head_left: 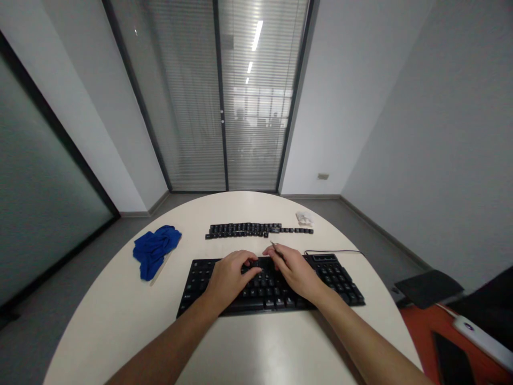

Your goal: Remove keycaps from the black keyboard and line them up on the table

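Observation:
A black keyboard [256, 305] lies on the table in front of me, some of its keys hidden under my hands. My left hand [230, 275] rests over its left-middle part, thumb and forefinger apart, with nothing visible held between them. Over the middle-right keys is my right hand [296, 270], its fingers closed around a thin dark tool [274, 247] that points up and away; its exact kind is too small to make out. Beyond the keyboard, loose black keycaps [240, 230] lie in rows, with a thinner line of them running right.
A crumpled blue cloth [156, 248] lies at left, beside a thin pale stick [160, 270]. A small clear plastic bag [304, 218] sits at the back right. The keyboard's cable [332, 251] runs off the right edge of the round table [100, 321]. A white power strip [484, 339] is at lower right.

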A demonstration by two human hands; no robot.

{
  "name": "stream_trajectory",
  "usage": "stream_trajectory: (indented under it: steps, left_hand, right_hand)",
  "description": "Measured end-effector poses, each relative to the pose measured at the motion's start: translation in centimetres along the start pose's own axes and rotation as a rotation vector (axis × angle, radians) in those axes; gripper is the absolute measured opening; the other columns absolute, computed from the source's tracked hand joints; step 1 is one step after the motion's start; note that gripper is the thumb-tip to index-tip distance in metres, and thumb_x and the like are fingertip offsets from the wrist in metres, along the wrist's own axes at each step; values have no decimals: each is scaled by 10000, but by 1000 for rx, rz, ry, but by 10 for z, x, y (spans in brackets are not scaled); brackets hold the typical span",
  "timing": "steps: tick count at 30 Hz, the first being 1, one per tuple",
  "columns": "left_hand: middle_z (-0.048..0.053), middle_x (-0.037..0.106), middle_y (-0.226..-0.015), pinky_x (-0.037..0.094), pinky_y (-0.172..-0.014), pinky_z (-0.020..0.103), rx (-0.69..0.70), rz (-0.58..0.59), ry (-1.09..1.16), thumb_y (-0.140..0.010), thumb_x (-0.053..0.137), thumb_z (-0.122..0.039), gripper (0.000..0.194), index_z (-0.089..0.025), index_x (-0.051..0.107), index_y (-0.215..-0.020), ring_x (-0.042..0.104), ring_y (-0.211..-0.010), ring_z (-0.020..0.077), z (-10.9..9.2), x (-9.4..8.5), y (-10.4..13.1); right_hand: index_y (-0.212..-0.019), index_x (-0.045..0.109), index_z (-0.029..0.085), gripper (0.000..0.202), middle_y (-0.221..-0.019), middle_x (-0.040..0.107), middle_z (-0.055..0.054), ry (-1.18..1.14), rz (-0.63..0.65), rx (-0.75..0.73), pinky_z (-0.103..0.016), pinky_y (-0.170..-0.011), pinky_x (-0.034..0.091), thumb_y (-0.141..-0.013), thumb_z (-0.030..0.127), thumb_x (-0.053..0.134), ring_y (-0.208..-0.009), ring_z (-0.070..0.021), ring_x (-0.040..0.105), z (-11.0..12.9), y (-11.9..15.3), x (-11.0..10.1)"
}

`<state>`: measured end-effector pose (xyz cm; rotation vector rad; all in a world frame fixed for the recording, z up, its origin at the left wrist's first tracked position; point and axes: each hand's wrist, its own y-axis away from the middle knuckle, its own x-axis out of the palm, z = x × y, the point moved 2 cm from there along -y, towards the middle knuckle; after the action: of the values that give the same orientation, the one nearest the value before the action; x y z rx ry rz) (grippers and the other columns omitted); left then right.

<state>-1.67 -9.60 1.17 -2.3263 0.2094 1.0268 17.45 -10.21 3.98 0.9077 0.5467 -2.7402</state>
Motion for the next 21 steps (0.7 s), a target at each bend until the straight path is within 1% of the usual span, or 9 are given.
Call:
stream_trajectory:
  steps: [2,5,10,15,18,21]
  left_hand:
    - [-1,710,-862,533,-717,296,-31,-19,-3,-843,718,-278,134,-222,666,-953,671,-792,184,0,0,0]
    - [-5,705,-847,527,-698,289,-46,-22,-6,-828,730,-273,136,-224,666,-937,668,-790,186,0,-1,0]
    - [1,699,-851,515,-694,287,-4,-21,-20,-832,727,-262,119,-222,664,-925,658,-795,187,-3,-2,0]
    - [10,706,-857,511,-697,290,43,-18,-40,-833,729,-253,102,-212,661,-897,662,-815,196,-7,-3,0]
    - [11,713,-885,516,-722,297,71,-5,-48,-845,716,-244,98,-216,655,-917,668,-843,199,-6,-2,1]
    - [8,714,-922,527,-760,308,53,-8,-54,-857,696,-215,165,-223,636,-1011,675,-854,194,-3,1,2]
  right_hand:
    - [-953,667,210,302,-904,708,-52,17,32,0,-317,-809,453,-995,403,438,-857,-219,635,2,0,1]
    - [-910,703,202,321,-804,700,-32,31,23,28,-297,-725,445,-964,439,493,-753,-202,608,1,1,3]
    - [-943,745,208,288,-703,646,3,0,39,73,-259,-604,386,-888,459,616,-644,-161,524,-2,1,6]
    - [-888,750,196,272,-616,533,26,1,58,84,-249,-575,339,-859,448,652,-612,-142,471,-2,2,8]
    - [-893,754,189,272,-618,533,27,-22,70,107,-248,-577,340,-855,438,650,-609,-138,466,-4,2,8]
    - [-907,756,187,278,-638,568,24,-30,59,128,-250,-584,355,-850,436,646,-610,-139,483,-10,1,7]
